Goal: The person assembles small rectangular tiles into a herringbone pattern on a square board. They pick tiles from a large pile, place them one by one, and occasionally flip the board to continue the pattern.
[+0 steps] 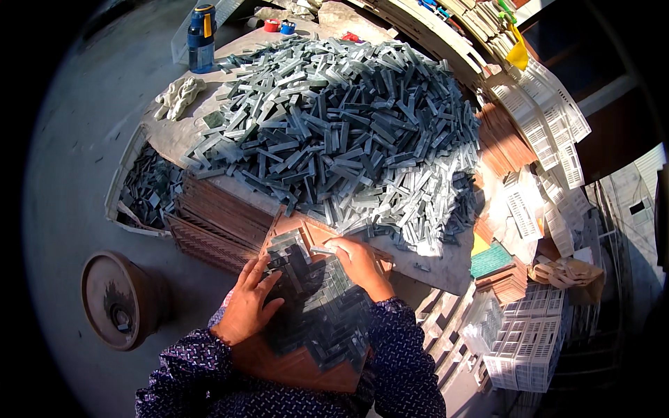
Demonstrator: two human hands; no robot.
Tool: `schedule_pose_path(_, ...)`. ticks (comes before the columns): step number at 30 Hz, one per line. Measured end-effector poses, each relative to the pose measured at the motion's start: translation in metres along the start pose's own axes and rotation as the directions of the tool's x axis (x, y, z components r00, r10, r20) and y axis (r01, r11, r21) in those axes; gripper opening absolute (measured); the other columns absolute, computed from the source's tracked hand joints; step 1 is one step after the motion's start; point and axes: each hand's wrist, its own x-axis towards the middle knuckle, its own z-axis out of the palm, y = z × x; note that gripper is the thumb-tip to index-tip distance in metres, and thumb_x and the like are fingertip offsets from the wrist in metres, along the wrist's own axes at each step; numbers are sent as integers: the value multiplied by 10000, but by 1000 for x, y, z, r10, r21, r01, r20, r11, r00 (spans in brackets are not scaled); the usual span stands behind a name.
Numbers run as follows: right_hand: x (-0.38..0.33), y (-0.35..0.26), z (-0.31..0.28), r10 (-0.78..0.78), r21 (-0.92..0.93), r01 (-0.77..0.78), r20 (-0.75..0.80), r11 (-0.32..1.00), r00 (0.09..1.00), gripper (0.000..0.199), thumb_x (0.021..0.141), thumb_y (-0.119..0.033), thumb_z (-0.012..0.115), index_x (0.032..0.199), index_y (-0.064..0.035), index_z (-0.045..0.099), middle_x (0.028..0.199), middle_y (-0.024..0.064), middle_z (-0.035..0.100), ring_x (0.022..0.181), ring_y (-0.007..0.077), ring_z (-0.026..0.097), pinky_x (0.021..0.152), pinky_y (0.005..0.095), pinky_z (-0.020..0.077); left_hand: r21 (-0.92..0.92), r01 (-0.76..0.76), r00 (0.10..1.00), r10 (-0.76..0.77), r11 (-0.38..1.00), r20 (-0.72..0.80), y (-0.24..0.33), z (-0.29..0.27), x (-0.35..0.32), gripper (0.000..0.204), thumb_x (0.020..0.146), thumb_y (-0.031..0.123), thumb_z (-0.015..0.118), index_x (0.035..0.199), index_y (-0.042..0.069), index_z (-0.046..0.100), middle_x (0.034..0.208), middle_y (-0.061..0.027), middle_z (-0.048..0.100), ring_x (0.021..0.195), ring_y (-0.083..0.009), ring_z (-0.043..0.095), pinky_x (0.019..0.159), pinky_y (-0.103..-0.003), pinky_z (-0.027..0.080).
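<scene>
In front of me a brown-orange grooved tray (296, 370) holds dark grey-green stone strips laid as a herringbone mosaic (322, 306). My right hand (361, 270) pinches a small stone strip (322, 250) over the upper part of the tray. At the mosaic's left edge is my left hand (245, 304), its fingers apart and the fingertips next to some small dark strips. Whether those fingertips press on a strip, I cannot tell. Beyond the tray lies a big loose pile of stone strips (334, 132) on a table.
Brown grooved trays (219, 219) are stacked to the left, near a white crate (113, 202) of stone pieces. A round brown pot (97, 299) stands lower left. A blue bottle (202, 42) and pale gloves (180, 97) are at the far left. White plastic baskets (526, 348) stand right.
</scene>
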Motion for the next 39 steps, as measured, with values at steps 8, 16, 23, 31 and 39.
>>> schedule_pose_path(8, 5, 8, -1, 54, -3, -54, 81, 999, 995, 139, 857, -61, 547, 936, -1, 644, 887, 173, 658, 829, 329, 638, 721, 360, 494, -45, 78, 997, -79, 996, -14, -14, -4, -15, 410, 756, 84, 686, 1146, 6, 583, 1337, -189, 439, 1174, -354, 473, 985, -399, 410)
schedule_pose_path(16, 16, 20, -8, -52, 59, 41, 191, 997, 980, 152, 828, -68, 580, 945, -11, 657, 883, 166, 662, 814, 311, 642, 715, 357, 497, -170, 76, 989, -96, 982, -112, -10, -8, -11, 364, 753, 24, 676, 1106, -2, 594, 1294, -179, 485, 1132, -353, 525, 909, -377, 478)
schedule_pose_path(23, 31, 18, -10, -43, 8, 43, 242, 999, 969, 121, 809, -107, 609, 879, -15, 645, 836, 166, 637, 775, 348, 610, 676, 382, 483, -185, 84, 982, -113, 979, -152, -12, -9, -7, 343, 748, -15, 667, 1085, -8, 599, 1277, -173, 502, 1096, -352, 561, 878, -357, 508)
schedule_pose_path(31, 18, 18, 1, -15, -26, 16, 13, 1000, 1000, 94, 763, -91, 641, 816, -16, 624, 809, 161, 611, 742, 354, 593, 657, 397, 476, -208, 109, 969, -150, 972, -195, -16, -7, -6, 311, 750, -15, 665, 1057, 2, 615, 1216, -161, 556, 1072, -339, 580, 844, -358, 513)
schedule_pose_path(39, 9, 13, -1, -61, -87, 65, 41, 994, 997, 94, 760, -80, 642, 819, -7, 640, 836, 175, 624, 745, 357, 604, 655, 404, 483, -191, -9, 988, -21, 982, -155, -1, -1, 14, 286, 757, -14, 648, 1041, 13, 624, 1186, -161, 572, 1028, -347, 590, 849, -386, 502)
